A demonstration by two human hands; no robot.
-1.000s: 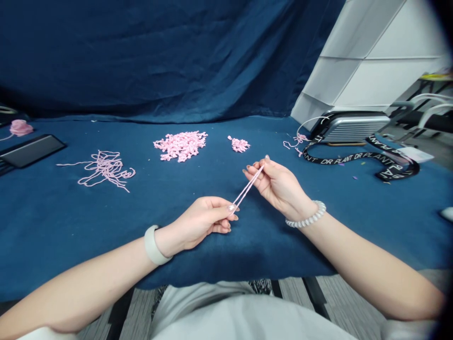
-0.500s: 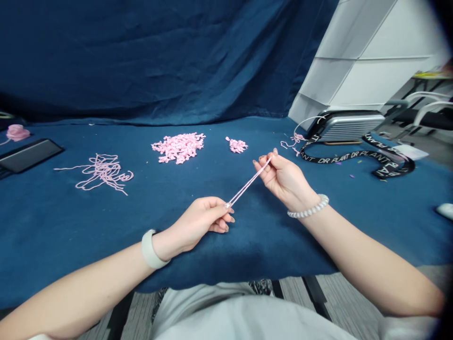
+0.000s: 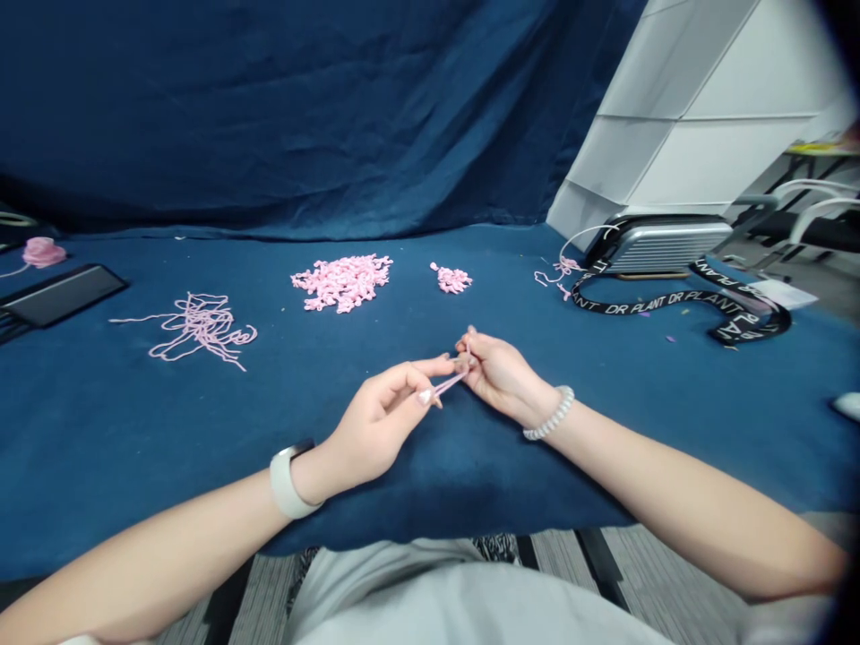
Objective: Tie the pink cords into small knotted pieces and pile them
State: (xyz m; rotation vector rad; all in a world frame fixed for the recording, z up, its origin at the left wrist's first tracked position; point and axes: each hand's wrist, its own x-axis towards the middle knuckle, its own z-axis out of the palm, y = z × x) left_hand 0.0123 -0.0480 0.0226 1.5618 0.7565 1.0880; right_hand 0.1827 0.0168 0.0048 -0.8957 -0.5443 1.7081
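Observation:
A short doubled length of pink yarn [image 3: 444,386] runs between my two hands above the blue cloth. My left hand [image 3: 382,419], with a white band at the wrist, pinches its lower end between thumb and fingers. My right hand [image 3: 498,376], with a pearl bracelet at the wrist, pinches the upper end, and the fingertips of both hands nearly touch.
On the blue cloth-covered table [image 3: 100,421] lie a tangle of loose pink yarn [image 3: 200,325], a big heap of pink yarn knots [image 3: 342,279] and a small heap [image 3: 452,279]. A dark tablet [image 3: 60,294] and a pink yarn ball [image 3: 43,252] sit far left. A silver case [image 3: 662,243] with a black lettered strap [image 3: 678,300] is at the right.
The hands have come together: my right hand dropped down and left, my left hand rose, and the yarn between them went from stretched long to short.

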